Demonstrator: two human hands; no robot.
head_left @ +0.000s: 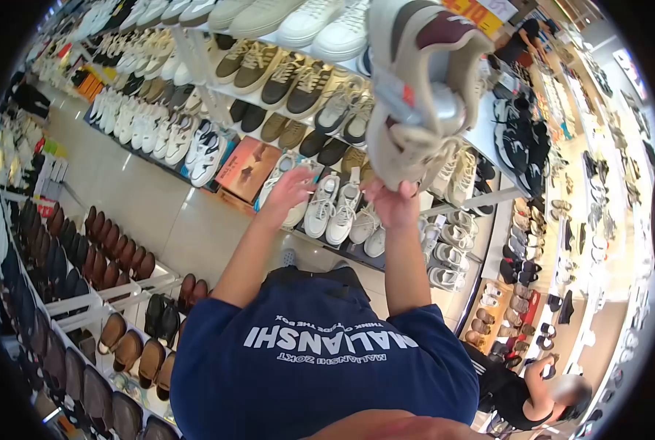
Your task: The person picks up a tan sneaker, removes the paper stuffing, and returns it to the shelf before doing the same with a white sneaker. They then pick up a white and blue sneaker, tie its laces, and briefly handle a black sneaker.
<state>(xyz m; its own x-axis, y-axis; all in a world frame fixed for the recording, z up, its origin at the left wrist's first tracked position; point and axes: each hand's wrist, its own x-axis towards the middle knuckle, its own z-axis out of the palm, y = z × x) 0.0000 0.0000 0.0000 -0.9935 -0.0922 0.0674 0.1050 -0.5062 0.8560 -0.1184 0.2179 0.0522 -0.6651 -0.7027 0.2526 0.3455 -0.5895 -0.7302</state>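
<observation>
My right hand point(396, 206) grips a beige sneaker point(401, 158) with maroon and brown parts by its toe end. The sneaker is raised close to the camera, tilted with its opening showing, and a clear plastic insert point(450, 116) sits inside. Part of my right fingers is hidden behind the toe. My left hand point(292, 192) is in the air with fingers apart, holding nothing. Below and between the hands, a pair of white sneakers point(331, 209) stands on the low shelf.
Shoe shelves point(283, 121) rise in front of me, with an orange shoe box point(248, 167) low down. Racks of dark dress shoes point(111, 253) stand at left. A person in black point(514, 392) is at lower right, another person point(529, 40) at upper right.
</observation>
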